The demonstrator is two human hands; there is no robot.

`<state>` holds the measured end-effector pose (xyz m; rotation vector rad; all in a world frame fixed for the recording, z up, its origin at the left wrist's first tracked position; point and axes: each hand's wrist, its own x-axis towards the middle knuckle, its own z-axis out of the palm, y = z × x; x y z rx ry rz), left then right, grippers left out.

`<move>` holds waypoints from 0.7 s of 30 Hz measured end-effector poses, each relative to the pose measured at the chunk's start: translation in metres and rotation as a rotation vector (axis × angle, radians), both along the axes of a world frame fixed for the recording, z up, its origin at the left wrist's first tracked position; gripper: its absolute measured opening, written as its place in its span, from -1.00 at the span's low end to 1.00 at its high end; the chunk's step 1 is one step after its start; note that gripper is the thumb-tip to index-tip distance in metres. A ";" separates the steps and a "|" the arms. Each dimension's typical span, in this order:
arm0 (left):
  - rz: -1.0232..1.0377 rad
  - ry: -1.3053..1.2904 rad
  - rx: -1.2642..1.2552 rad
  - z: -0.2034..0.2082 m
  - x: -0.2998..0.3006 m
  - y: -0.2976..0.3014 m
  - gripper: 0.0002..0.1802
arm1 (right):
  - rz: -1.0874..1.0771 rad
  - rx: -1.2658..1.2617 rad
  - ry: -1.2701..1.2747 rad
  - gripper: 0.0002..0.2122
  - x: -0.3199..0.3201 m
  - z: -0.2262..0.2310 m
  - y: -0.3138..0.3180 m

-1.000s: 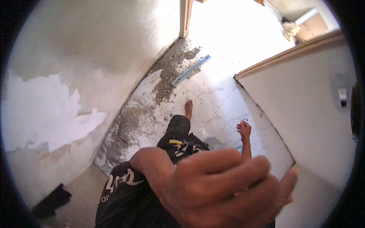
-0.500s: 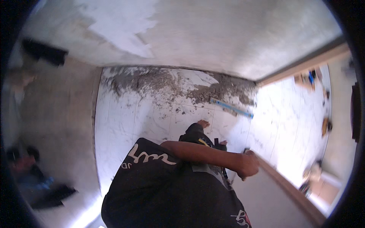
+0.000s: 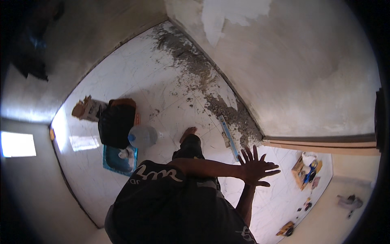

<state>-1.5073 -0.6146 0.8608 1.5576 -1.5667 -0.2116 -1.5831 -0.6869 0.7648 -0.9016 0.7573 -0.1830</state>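
A hand (image 3: pixel 254 168), earlier fisted, is now spread open with fingers apart and nothing held, just beside the long blue spirit level (image 3: pixel 228 137) lying on the white marble-patterned tile floor (image 3: pixel 134 77).

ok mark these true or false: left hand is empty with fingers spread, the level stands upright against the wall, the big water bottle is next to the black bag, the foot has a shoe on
1. The left hand is empty with fingers spread. True.
2. The level stands upright against the wall. False: it lies flat on the floor along the foot of the wall.
3. The bottle is next to the bag. True.
4. The foot has a shoe on. False: it is bare.
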 end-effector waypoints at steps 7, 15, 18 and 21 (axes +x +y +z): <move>1.359 0.032 0.054 0.006 -0.022 -0.002 -0.09 | 0.200 0.322 -0.456 -0.33 0.048 0.105 0.058; 0.699 0.875 0.166 -0.088 0.068 0.042 -0.16 | 0.003 0.266 -0.315 -0.32 0.062 0.156 0.101; 0.441 1.986 0.188 -0.113 0.050 0.034 -0.08 | -0.080 -0.840 -0.112 -0.35 0.077 0.151 0.133; 0.217 1.228 -0.473 -0.130 0.003 0.017 -0.20 | 0.080 -1.505 -0.089 -0.39 0.082 0.125 0.151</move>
